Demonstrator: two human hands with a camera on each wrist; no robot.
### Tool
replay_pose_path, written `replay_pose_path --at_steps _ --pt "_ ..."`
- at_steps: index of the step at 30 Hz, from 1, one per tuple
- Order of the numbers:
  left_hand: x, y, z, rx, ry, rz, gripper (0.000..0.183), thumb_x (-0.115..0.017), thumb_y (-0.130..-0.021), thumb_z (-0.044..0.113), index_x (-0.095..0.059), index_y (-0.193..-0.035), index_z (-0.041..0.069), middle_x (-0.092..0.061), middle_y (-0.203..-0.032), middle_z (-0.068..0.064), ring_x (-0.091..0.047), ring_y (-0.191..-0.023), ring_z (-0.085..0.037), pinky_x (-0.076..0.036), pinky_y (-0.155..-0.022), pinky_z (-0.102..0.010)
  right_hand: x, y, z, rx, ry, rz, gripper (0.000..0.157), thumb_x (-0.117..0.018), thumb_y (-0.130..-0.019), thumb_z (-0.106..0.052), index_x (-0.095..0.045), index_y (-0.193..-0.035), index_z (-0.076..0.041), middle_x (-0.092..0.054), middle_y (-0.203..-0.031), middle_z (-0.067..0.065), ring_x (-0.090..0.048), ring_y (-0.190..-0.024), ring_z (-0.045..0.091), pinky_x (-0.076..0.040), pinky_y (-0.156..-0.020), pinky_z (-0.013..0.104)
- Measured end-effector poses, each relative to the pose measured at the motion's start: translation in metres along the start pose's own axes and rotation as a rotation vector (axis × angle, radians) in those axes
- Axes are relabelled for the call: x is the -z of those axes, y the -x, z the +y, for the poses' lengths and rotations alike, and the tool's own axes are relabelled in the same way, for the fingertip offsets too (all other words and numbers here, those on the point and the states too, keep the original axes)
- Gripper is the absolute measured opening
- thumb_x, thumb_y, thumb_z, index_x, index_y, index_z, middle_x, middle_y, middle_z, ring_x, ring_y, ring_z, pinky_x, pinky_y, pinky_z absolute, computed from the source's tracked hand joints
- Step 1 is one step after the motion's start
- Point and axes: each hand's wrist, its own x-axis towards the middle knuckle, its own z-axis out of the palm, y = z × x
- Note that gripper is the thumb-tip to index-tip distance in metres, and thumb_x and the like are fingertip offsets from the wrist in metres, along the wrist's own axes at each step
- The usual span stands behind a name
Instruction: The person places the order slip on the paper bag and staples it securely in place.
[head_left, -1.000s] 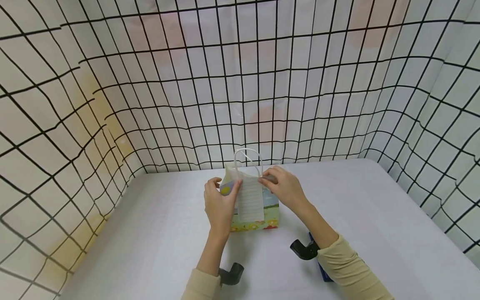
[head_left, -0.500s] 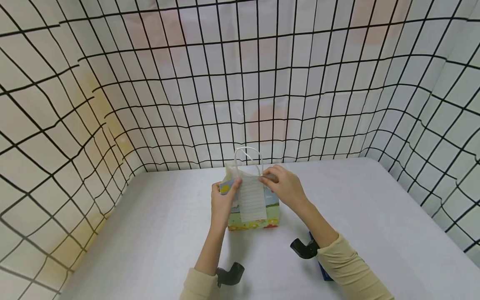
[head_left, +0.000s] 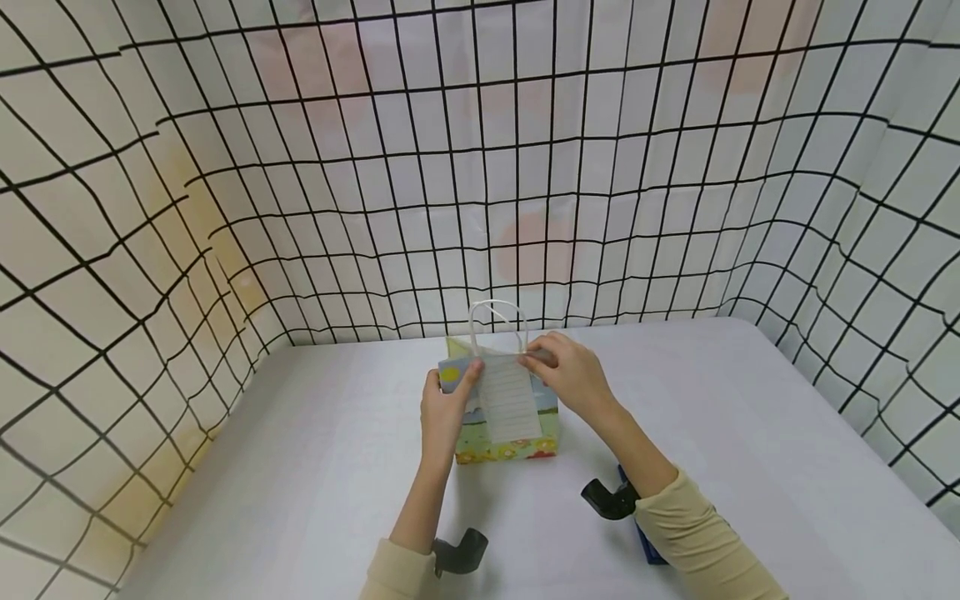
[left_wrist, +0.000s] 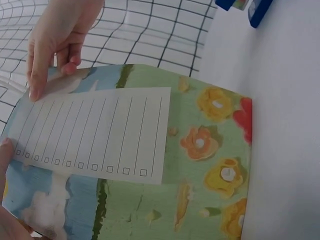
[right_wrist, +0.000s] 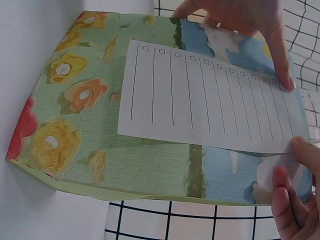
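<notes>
Head-worn, well back, looking forward and down over the desk; wrist-worn, tight in from opposite sides, sharing gift bag and checklist sheet.

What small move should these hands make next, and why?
Perhaps nudge the lined sheet straight: it slants across the flowered bag in the head view, with the left hand and right hand at its top corners and its bottom free.

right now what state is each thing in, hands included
paper bag, upright
white handle, raised
lined sheet, over the bag's front, boxes unticked
left hand, gripping the bag's edge, thumb on the sheet
right hand, pinching the sheet's top right corner
blue item, partly hidden
</notes>
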Motion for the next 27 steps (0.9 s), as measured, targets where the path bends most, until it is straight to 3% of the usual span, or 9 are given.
replay_pose_path --at_steps 6,14,22,27 --pt "-0.001 -0.002 -0.001 -0.145 0.016 0.066 0.046 -0.066 -0.073 0.054 -0.051 -0.083 0.012 -0.044 -0.070 0.003 -0.043 -0.065 -0.012 -0.036 -0.058 -0.025 0.000 -0.001 -0.001 -0.010 -0.005 0.001 0.019 -0.064 -0.084 -0.030 -0.065 -0.090 -0.012 -0.065 -0.090 0.002 -0.057 -0.058 0.010 -0.042 -0.055 0.025" --pt "0.002 -0.008 -0.001 -0.310 0.041 0.089 0.037 -0.072 -0.074 0.042 -0.060 -0.084 0.008 -0.055 -0.070 -0.003 -0.045 -0.064 -0.011 -0.036 -0.056 -0.022 0.001 -0.001 -0.001 0.008 -0.026 0.001 0.019 -0.066 -0.082 -0.028 -0.066 -0.090 -0.011 -0.065 -0.089 0.002 -0.058 -0.064 0.013 -0.044 -0.055 0.025" --pt "0.004 -0.011 -0.001 -0.387 -0.059 0.153 0.034 -0.074 -0.072 0.039 -0.061 -0.076 0.008 -0.052 -0.062 -0.002 -0.042 -0.055 -0.009 -0.031 -0.047 -0.018 0.003 0.000 -0.001 -0.012 -0.035 -0.031 0.022 -0.064 -0.083 -0.031 -0.066 -0.092 -0.011 -0.065 -0.093 0.002 -0.062 -0.077 0.018 -0.049 -0.064 0.035" --pt "0.003 -0.013 -0.002 -0.492 -0.128 0.224 0.035 -0.076 -0.070 0.036 -0.058 -0.070 0.005 -0.048 -0.067 -0.001 -0.038 -0.059 -0.008 -0.030 -0.050 -0.017 0.003 0.000 0.000 -0.013 -0.035 -0.035 0.023 -0.064 -0.083 -0.033 -0.067 -0.093 -0.012 -0.066 -0.093 0.000 -0.063 -0.080 0.019 -0.050 -0.066 0.036"
